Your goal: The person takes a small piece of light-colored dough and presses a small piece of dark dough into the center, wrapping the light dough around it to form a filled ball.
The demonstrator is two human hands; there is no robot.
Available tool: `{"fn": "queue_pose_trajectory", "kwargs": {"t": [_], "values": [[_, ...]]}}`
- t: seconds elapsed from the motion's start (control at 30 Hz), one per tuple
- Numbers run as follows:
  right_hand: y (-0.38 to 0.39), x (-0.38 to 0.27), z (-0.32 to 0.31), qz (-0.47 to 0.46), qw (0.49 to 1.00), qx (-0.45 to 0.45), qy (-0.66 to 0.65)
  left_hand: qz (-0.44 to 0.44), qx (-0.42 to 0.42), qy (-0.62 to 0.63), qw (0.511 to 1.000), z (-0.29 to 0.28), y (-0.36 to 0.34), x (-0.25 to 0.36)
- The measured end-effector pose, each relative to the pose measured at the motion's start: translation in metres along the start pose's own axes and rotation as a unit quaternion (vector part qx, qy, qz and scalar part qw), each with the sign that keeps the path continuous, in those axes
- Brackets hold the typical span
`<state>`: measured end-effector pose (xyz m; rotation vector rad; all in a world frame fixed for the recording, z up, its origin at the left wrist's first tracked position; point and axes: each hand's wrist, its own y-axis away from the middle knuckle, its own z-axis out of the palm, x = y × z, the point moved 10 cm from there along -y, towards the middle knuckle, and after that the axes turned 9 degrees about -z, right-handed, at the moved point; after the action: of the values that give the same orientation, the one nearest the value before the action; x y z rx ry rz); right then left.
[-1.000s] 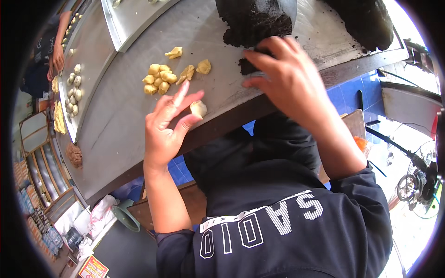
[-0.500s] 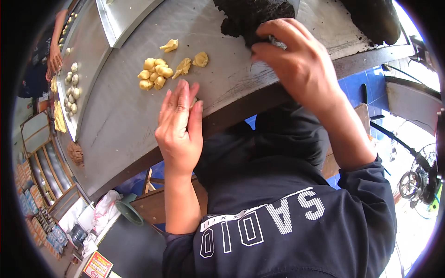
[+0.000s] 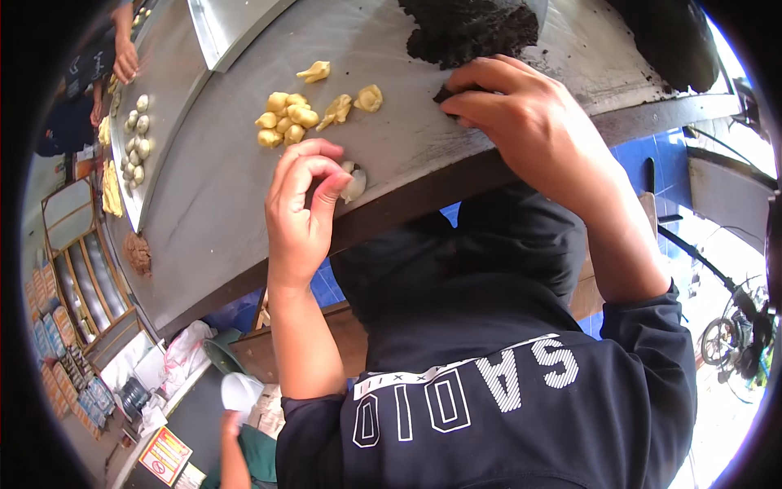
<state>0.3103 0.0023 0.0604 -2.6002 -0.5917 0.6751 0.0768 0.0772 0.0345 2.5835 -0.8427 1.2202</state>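
Grey tabletop (image 3: 191, 216) in the head view bears dark paste (image 3: 471, 34) at one o'clock, seemingly for easy reach, the right hand (image 3: 542, 122) pinching a dark lump (image 3: 442, 95), the left hand (image 3: 297, 200) curled narrowly beside pale dough (image 3: 355, 187) at eleven o'clock, hold unclear.

Left fingers (image 3: 314, 148) curled toward thumb (image 3: 325, 198), right fingers (image 3: 489, 75) pinched, both forearms (image 3: 308, 350) bare

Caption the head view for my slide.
Left hand at a pale dough piece, right hand pinching a dark lump, yellow dough balls clustered on the gray worktop.
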Motion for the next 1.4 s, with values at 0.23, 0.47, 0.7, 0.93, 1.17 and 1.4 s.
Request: {"fn": "queue_pose_trajectory", "kwargs": {"t": [0.23,0.47,0.7,0.93,1.17,1.4], "values": [[-0.020,-0.003,0.010,-0.005,0.984,0.015,0.176,0.003,0.085,-0.210,0.974,0.001,0.025,0.011],[-0.006,0.004,-0.008,0.000,1.000,-0.018,0.013,-0.133,-0.033,0.510,0.849,0.014,0.001,-0.018],[-0.012,-0.029,-0.022,0.029,0.987,0.106,-0.116,-0.040,-0.064,0.297,0.952,0.036,-0.007,0.006],[-0.024,-0.054,-0.022,-0.022,0.982,0.137,-0.127,-0.050,-0.063,0.246,0.966,0.043,-0.006,0.017],[-0.024,-0.059,-0.029,-0.019,0.983,0.138,-0.117,0.060,-0.034,0.174,0.982,0.034,-0.010,0.030],[-0.028,-0.073,-0.005,-0.042,0.988,0.087,-0.123,0.033,-0.053,0.176,0.982,0.041,-0.006,0.035]]}}
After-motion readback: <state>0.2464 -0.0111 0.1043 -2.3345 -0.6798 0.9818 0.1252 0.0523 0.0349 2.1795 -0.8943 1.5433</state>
